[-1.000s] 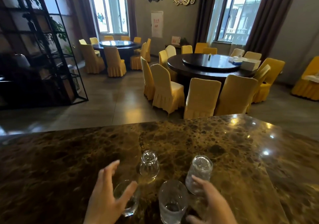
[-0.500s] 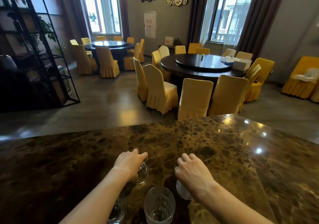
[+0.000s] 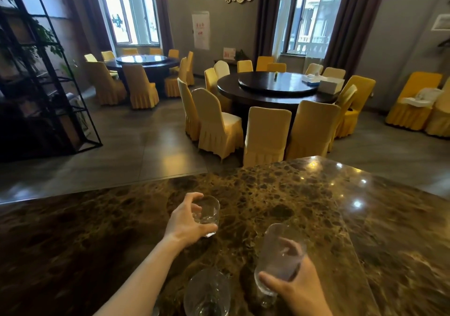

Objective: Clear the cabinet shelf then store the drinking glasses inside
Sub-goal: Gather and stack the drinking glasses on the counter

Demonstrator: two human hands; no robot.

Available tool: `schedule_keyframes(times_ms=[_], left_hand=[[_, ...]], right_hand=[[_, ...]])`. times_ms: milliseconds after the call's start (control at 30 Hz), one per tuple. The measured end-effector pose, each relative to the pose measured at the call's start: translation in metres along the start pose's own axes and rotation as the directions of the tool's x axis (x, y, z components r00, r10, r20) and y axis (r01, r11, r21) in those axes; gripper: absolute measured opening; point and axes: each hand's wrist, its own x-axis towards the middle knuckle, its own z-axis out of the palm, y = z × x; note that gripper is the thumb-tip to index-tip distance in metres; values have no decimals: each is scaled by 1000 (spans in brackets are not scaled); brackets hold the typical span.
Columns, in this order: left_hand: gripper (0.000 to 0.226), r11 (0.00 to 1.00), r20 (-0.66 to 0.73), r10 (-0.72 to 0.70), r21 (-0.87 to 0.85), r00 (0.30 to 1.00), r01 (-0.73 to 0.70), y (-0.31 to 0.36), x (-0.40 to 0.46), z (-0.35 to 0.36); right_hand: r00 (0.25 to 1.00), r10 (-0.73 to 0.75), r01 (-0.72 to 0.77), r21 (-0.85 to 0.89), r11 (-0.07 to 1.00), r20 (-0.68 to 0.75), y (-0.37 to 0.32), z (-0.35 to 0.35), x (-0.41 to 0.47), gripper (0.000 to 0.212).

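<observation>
Left hand (image 3: 186,220), centre of frame: fingers curled around a short clear glass (image 3: 207,214), thumb on the near side, glass tilted, its base close to or touching the marble counter (image 3: 304,206); contact not resolvable. Right hand (image 3: 295,289), lower right of centre: fingers wrapped around a taller clear glass (image 3: 280,255), thumb across its lower end, glass tilted with mouth toward upper left, held above the counter. Third glass (image 3: 207,293), bottom centre: upright on the counter, untouched, cut off by the frame edge. Upper half of frame: round dark table (image 3: 275,89) ringed by yellow-covered chairs (image 3: 265,135); black metal shelving (image 3: 43,84) at left edge. Cabinet not in view
</observation>
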Motion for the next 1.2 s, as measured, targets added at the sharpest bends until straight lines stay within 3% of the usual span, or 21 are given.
schedule_keyframes(times_ms=[133,200,267,367,433,533,767,933,1033,1100,1200], left_hand=[[93,989,52,7,147,999,-15,2,4,11],[93,979,63,12,203,998,-25,2,6,14],[94,972,69,13,233,998,-29,2,7,15],[93,967,79,4,253,997,-24,1,7,16],[93,964,85,4,266,996,-26,-1,7,18],[94,962,91,0,272,996,-25,-5,6,20],[98,964,109,-11,265,994,-19,-12,10,21],[123,956,155,-8,290,988,-38,1,-9,-6],[105,968,45,35,247,998,-45,-1,-46,-45],[100,953,62,24,299,998,-42,-10,-78,-73],[101,918,190,-28,393,981,-50,-23,-122,-104]], right_hand=[[994,15,0,-129,992,111,-4,4,8,68],[1000,6,-4,-145,989,12,7,12,12,71],[995,9,-18,-88,996,-101,16,19,16,61],[1000,25,-26,-68,997,-13,33,26,27,51],[995,-30,29,-14,999,-96,45,26,26,65],[992,-110,107,-51,993,-66,53,26,16,91],[986,-156,153,-47,987,-51,54,24,18,93],[987,-162,157,-138,978,-24,25,0,0,123],[929,-349,317,-221,922,-122,-15,-25,-3,94],[870,-482,429,-322,844,-103,-49,-26,8,80],[807,-568,570,-461,680,160,-100,8,43,79]])
